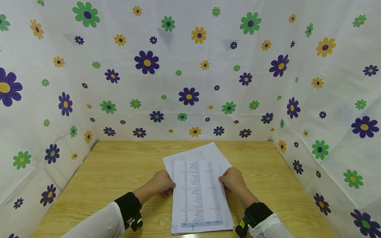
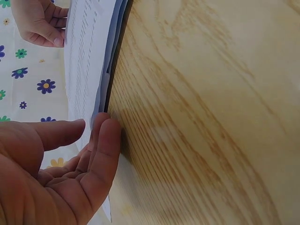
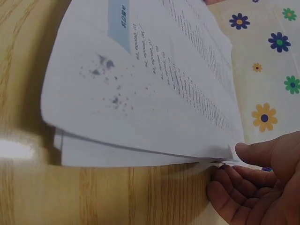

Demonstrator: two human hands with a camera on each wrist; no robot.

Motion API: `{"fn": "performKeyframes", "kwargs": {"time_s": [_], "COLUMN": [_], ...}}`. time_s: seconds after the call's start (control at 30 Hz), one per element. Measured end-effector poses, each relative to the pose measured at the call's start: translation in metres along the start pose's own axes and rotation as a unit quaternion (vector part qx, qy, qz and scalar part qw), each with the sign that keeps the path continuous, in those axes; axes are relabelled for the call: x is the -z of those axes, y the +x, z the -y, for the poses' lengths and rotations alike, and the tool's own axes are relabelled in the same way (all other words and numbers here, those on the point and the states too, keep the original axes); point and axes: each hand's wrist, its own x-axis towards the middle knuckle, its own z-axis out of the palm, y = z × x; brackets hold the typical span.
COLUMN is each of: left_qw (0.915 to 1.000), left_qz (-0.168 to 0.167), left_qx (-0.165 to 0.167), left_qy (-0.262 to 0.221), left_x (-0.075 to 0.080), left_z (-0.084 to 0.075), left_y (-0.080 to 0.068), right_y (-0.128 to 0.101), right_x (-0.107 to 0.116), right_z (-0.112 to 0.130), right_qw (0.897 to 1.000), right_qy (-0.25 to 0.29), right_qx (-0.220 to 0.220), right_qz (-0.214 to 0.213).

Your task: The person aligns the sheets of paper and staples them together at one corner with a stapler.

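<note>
At the wood-grained counter (image 1: 125, 162), a left hand (image 1: 163, 181) and right hand (image 1: 234, 179) are pinching thin, rectangular printed papers (image 1: 205, 195) between curled fingers (image 2: 107, 145).

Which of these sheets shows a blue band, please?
The printed top sheet, with the blue band along its near end; the askew sheet beneath shows none.
</note>
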Motion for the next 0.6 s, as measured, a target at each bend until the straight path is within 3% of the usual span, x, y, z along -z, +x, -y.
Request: {"fn": "performKeyframes", "kwargs": {"time_s": [0.3,0.6], "left_qw": [0.9998,0.9999], "left_qz": [0.004,0.006], "left_qx": [-0.010,0.008], "left_qy": [-0.016,-0.014], "left_x": [0.0013,0.0025], "left_z": [-0.0040,-0.0071], "left_y": [-0.0054,-0.0060], "right_y": [-0.0023,-0.0040], "right_x": [-0.0011,0.0007], "right_z": [0.0032,0.0054], "right_qw": [1.000,1.000], "right_qy": [-0.001,0.006], "right_qx": [0.009,-0.003], "right_qz": [0.008,0.014]}}
